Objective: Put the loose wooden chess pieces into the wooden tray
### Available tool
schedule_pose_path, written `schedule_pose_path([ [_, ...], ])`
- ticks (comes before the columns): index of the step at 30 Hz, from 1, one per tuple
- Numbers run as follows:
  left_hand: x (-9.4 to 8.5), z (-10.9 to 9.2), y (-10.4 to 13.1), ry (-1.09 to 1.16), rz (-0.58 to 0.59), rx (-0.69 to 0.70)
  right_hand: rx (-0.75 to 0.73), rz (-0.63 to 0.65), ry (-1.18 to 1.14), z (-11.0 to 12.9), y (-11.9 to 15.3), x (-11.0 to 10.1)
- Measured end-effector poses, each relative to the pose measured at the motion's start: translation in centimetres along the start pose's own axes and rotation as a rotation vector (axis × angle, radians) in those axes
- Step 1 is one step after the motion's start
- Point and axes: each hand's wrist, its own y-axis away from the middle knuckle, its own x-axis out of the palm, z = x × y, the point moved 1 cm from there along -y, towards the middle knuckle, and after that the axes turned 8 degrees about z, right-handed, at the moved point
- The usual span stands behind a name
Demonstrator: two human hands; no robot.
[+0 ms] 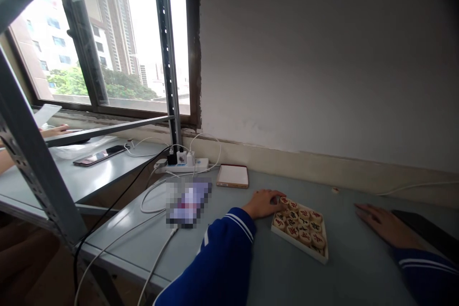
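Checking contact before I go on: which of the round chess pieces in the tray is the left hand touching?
The piece at the tray's far left corner, red-marked; the left hand's fingertips rest on it, the others lie untouched.

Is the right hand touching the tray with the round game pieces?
No, the right hand lies flat on the table, apart from the tray; only the left hand touches the pieces.

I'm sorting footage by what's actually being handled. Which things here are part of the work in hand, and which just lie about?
In hand:
- tray of chess pieces
- left hand, fingers on a piece at the tray's far corner
- right hand, flat on the table

Lying about:
- white box
- power strip
- phone, blurred
- dark pad
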Motion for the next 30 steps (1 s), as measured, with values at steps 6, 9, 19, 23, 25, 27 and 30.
schedule_pose_path([
  [6, -0.1, -0.1, 0.1, -0.002, 0.014, -0.005, -0.023, 0.215, -0.058, 1.6, 0.6, 0.7],
  [9, -0.3, -0.2, 0.2, 0.005, 0.013, -0.005, -0.107, 0.206, -0.084, 4.0, 1.0, 0.9],
  [19, -0.3, -0.4, 0.3, 0.002, 0.033, -0.025, -0.242, 0.238, -0.097, 14.1, 2.1, 0.2],
  [23, -0.3, -0.5, 0.3, -0.009, 0.03, -0.034, -0.249, 0.196, -0.125, 14.6, 2.2, 0.4],
  [25, -0.4, -0.5, 0.3, -0.005, 0.027, -0.027, -0.216, 0.191, -0.136, 14.2, 2.2, 0.5],
  [27, -0.5, -0.6, 0.4, -0.003, 0.031, -0.024, -0.19, 0.177, -0.131, 14.0, 2.2, 0.4],
  [30, -0.5, -0.6, 0.4, -0.01, 0.048, -0.029, -0.198, 0.129, -0.079, 13.8, 2.2, -0.2],
])
